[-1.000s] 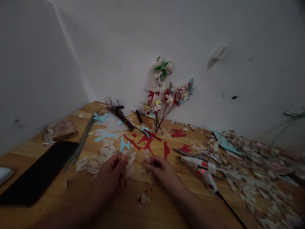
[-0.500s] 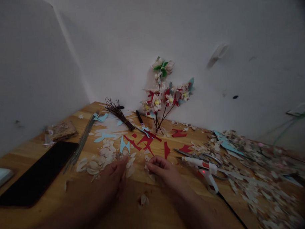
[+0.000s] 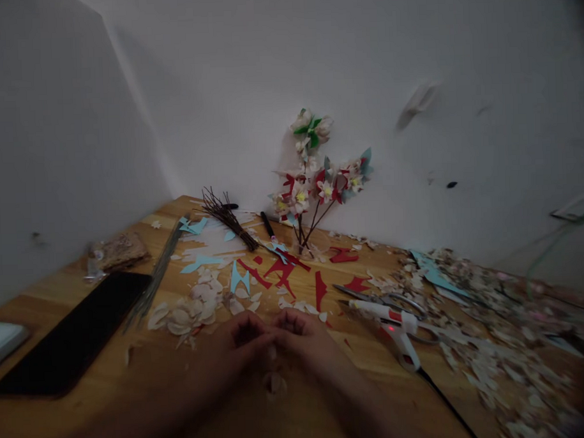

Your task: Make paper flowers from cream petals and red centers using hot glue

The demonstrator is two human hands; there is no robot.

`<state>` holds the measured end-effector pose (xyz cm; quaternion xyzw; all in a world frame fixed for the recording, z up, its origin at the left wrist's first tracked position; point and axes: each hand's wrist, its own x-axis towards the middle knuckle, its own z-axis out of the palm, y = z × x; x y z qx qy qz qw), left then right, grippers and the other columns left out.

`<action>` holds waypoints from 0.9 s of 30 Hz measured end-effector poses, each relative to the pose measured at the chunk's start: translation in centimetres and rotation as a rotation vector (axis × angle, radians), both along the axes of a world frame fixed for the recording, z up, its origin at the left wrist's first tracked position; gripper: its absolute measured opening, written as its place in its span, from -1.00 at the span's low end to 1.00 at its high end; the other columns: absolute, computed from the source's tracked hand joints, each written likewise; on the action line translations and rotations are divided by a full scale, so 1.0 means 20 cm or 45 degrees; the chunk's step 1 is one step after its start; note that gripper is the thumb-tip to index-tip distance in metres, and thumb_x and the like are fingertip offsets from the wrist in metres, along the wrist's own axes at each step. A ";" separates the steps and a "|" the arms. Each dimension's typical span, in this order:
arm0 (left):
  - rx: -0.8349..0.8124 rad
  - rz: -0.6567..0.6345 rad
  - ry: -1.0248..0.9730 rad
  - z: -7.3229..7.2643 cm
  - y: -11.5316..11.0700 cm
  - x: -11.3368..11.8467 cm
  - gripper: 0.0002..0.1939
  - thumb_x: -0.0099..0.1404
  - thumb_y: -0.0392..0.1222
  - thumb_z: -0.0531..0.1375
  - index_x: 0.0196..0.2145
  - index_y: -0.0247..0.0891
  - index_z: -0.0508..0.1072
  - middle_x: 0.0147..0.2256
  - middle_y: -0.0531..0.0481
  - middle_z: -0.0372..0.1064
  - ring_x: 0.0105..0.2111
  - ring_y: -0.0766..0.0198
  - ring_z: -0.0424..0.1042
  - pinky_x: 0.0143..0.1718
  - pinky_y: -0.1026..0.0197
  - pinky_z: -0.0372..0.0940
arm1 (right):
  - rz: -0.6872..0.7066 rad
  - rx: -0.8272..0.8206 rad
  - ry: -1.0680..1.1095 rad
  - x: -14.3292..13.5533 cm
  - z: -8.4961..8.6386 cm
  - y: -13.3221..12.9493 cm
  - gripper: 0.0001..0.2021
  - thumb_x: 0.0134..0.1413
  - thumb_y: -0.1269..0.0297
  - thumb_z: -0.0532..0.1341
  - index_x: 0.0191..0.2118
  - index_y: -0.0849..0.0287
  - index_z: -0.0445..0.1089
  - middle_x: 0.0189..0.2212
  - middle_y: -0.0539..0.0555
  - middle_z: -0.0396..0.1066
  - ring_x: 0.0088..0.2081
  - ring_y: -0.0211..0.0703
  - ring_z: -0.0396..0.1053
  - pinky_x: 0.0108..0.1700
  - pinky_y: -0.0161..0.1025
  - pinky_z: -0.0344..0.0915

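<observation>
My left hand and my right hand meet over the near middle of the table, thumbs and fingertips together and fingers curled. A small pale piece that looks like a dried petal peeks out just below the joined fingertips; most of it is hidden. Whether the left fingers grip it too cannot be made out. On the wood beneath the hands lies a curled petal. A pile of whitish petals spreads beyond my left hand, and a few loose petals lie just past my right.
Right of my hands are a white hot glue gun, its red light lit, and scissors. Red paper scraps, a twig bundle and flower stems stand or lie farther back. A black phone lies left; petal scraps cover the right.
My left hand has moved right, away from the petal pile, and my right hand has shifted slightly left and nearer. They were apart and now touch at the fingertips.
</observation>
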<state>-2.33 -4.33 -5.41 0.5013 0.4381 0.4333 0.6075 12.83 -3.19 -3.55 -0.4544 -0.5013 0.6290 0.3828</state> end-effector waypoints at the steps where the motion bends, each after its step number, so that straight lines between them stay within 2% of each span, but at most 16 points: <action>1: 0.005 0.021 0.003 0.00 0.00 0.00 -0.80 0.03 -0.12 0.28 -0.57 -0.25 0.35 -0.61 0.11 0.34 -0.56 0.33 0.25 -0.51 0.32 0.11 | -0.011 0.006 0.009 0.00 0.00 0.00 -0.69 -0.29 0.06 0.36 -0.54 0.15 0.30 -0.63 -0.15 0.26 -0.56 -0.35 0.19 -0.46 -0.35 0.10; 4: 0.002 0.096 0.019 0.00 0.01 -0.01 -0.80 0.03 -0.11 0.26 -0.59 -0.25 0.35 -0.64 0.16 0.26 -0.60 0.36 0.19 -0.55 0.34 0.05 | -0.028 0.011 0.044 -0.01 -0.01 -0.02 -0.65 -0.23 -0.02 0.31 -0.40 0.11 0.29 -0.59 -0.13 0.31 -0.52 -0.29 0.29 -0.40 -0.31 0.17; 6: -0.041 0.132 0.003 0.01 0.01 0.00 -0.78 0.03 -0.08 0.26 -0.58 -0.24 0.34 -0.65 0.19 0.23 -0.63 0.37 0.17 -0.58 0.35 0.03 | -0.045 0.015 0.057 -0.01 -0.01 -0.04 -0.63 -0.31 0.08 0.36 -0.35 0.08 0.26 -0.57 -0.13 0.34 -0.50 -0.26 0.32 -0.40 -0.30 0.18; 10: -0.172 0.139 -0.131 0.02 -0.01 0.01 -0.73 -0.01 -0.02 0.28 -0.57 -0.23 0.32 -0.67 0.21 0.21 -0.69 0.41 0.14 -0.63 0.36 0.02 | -0.121 0.042 0.019 -0.03 0.00 -0.05 -0.62 -0.42 0.28 0.37 -0.39 0.06 0.20 -0.65 -0.18 0.32 -0.58 -0.30 0.27 -0.48 -0.34 0.12; 15: -0.270 0.045 -0.243 0.02 -0.02 0.02 -0.70 -0.07 0.01 0.32 -0.58 -0.26 0.36 -0.66 0.16 0.28 -0.68 0.42 0.19 -0.64 0.37 0.03 | -0.111 -0.007 -0.063 -0.02 0.01 -0.06 -0.59 -0.42 0.29 0.36 -0.43 0.05 0.10 -0.71 -0.21 0.32 -0.67 -0.34 0.20 -0.57 -0.38 0.05; 18: -0.276 0.023 -0.183 0.00 -0.01 0.01 -0.69 -0.12 -0.03 0.36 -0.62 -0.27 0.36 -0.69 0.18 0.26 -0.72 0.45 0.17 -0.66 0.38 0.01 | -0.092 -0.006 -0.077 0.00 0.01 -0.05 -0.58 -0.44 0.35 0.35 -0.46 0.05 0.06 -0.70 -0.22 0.34 -0.66 -0.32 0.23 -0.57 -0.38 0.07; 22: -0.364 0.005 -0.222 -0.03 0.00 0.01 -0.67 -0.10 0.02 0.34 -0.60 -0.26 0.33 -0.73 0.20 0.25 -0.76 0.45 0.15 -0.71 0.38 -0.01 | -0.084 0.047 -0.138 0.02 0.02 -0.05 -0.63 -0.40 0.41 0.32 -0.48 0.06 0.08 -0.70 -0.21 0.35 -0.64 -0.32 0.25 -0.52 -0.36 0.13; 27: -0.290 0.022 -0.306 -0.05 0.01 0.02 -0.66 -0.21 -0.14 0.40 -0.52 -0.26 0.34 -0.65 0.15 0.37 -0.70 0.42 0.27 -0.67 0.40 0.08 | -0.053 0.035 -0.229 0.02 0.04 -0.06 -0.62 -0.41 0.49 0.31 -0.52 0.05 0.06 -0.70 -0.21 0.33 -0.64 -0.31 0.24 -0.56 -0.36 0.12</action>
